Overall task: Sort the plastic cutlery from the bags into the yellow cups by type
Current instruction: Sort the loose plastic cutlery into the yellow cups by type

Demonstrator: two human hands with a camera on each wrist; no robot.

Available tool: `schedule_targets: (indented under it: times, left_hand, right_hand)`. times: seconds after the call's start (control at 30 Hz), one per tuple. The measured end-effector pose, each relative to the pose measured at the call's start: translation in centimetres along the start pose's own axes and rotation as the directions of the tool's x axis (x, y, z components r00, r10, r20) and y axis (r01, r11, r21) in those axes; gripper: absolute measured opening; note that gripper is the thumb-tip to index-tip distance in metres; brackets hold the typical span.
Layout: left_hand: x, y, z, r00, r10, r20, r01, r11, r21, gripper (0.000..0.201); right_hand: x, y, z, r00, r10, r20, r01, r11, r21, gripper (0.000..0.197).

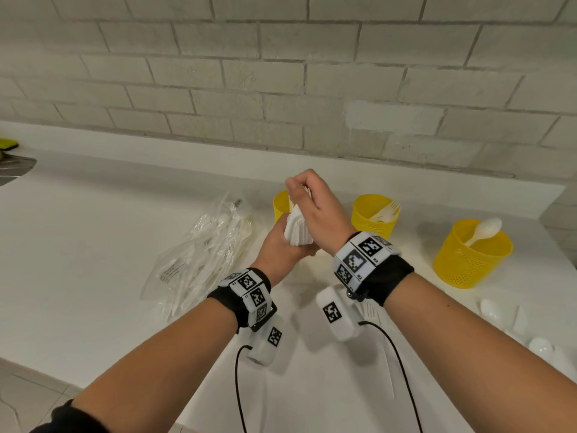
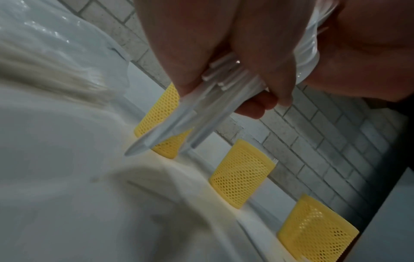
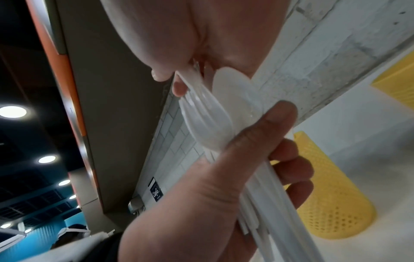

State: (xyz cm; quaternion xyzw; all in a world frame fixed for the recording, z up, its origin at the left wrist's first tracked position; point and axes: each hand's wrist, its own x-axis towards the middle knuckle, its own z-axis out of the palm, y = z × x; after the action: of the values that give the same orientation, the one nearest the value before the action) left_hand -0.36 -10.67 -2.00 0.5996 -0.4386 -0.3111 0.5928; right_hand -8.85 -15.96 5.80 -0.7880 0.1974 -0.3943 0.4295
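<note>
My left hand (image 1: 281, 245) grips an upright bundle of white plastic cutlery (image 1: 296, 231) by the handles, in front of the left yellow cup (image 1: 281, 206). In the left wrist view the handles (image 2: 215, 85) stick out below my fingers. My right hand (image 1: 310, 198) is above the bundle, and its fingertips (image 3: 161, 74) pinch the head of a fork (image 3: 199, 109) next to a spoon (image 3: 233, 92). The middle yellow cup (image 1: 374, 218) holds forks. A spoon stands in the right yellow cup (image 1: 471, 257).
A clear bag with more cutlery (image 1: 203, 251) lies left of my hands. Loose white spoons (image 1: 499, 310) lie at the right, and a fork (image 1: 371, 309) and a knife (image 1: 388, 370) lie near my right wrist. A sink edge (image 1: 15, 170) is at the far left and a brick wall is behind.
</note>
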Motion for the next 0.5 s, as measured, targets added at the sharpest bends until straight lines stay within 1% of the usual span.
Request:
schedule_targets:
  times: [0.07, 0.1, 0.17, 0.27, 0.3, 0.37, 0.4, 0.43, 0.5]
  left_hand:
    - [0.2, -0.3, -0.1, 1.000, -0.011, -0.003, 0.011, 1.000, 0.000, 0.058]
    - [0.2, -0.5, -0.3, 0.999, -0.034, 0.008, 0.033, 0.999, 0.029, 0.054]
    - [0.0, -1.2, -0.5, 0.994, -0.107, 0.034, 0.102, 0.988, 0.113, 0.039]
    - [-0.2, -2.7, -0.8, 0.973, -0.220, 0.071, 0.200, 0.956, 0.216, 0.019]
    - [-0.2, -3.1, -1.0, 0.966, -0.246, 0.080, 0.224, 0.950, 0.219, 0.016]
    - [-0.2, -3.4, -1.3, 0.958, -0.263, 0.111, 0.240, 0.953, 0.186, 0.017]
    - [-0.2, -3.2, -1.4, 0.957, -0.260, 0.128, 0.238, 0.957, 0.163, 0.021]
    - [-0.2, -2.9, -1.4, 0.959, -0.249, 0.136, 0.230, 0.963, 0.140, 0.026]
    - [-0.1, -1.7, -1.5, 0.966, -0.222, 0.134, 0.215, 0.975, 0.062, 0.032]
  right_hand:
    - [0.2, 0.3, 0.6, 0.999, 0.011, 0.034, -0.011, 1.000, 0.006, 0.024]
    - [0.2, 0.5, 0.9, 0.998, 0.045, 0.050, -0.045, 0.999, 0.011, 0.027]
    - [-0.1, 1.5, 1.5, 0.986, 0.134, 0.097, -0.137, 0.990, 0.020, 0.033]
    - [-0.6, 2.9, 1.5, 0.960, 0.193, 0.201, -0.196, 0.981, -0.002, 0.033]
    - [-0.7, 3.1, 1.2, 0.949, 0.209, 0.235, -0.209, 0.978, -0.025, 0.034]
    - [-0.6, 3.3, 0.5, 0.932, 0.231, 0.279, -0.218, 0.973, -0.077, 0.036]
    - [-0.7, 3.3, 0.1, 0.933, 0.237, 0.271, -0.223, 0.972, -0.080, 0.037]
    - [-0.7, 3.2, -0.3, 0.940, 0.246, 0.235, -0.239, 0.969, -0.059, 0.037]
    - [-0.7, 3.0, -0.9, 0.952, 0.289, 0.101, -0.297, 0.952, 0.080, 0.036]
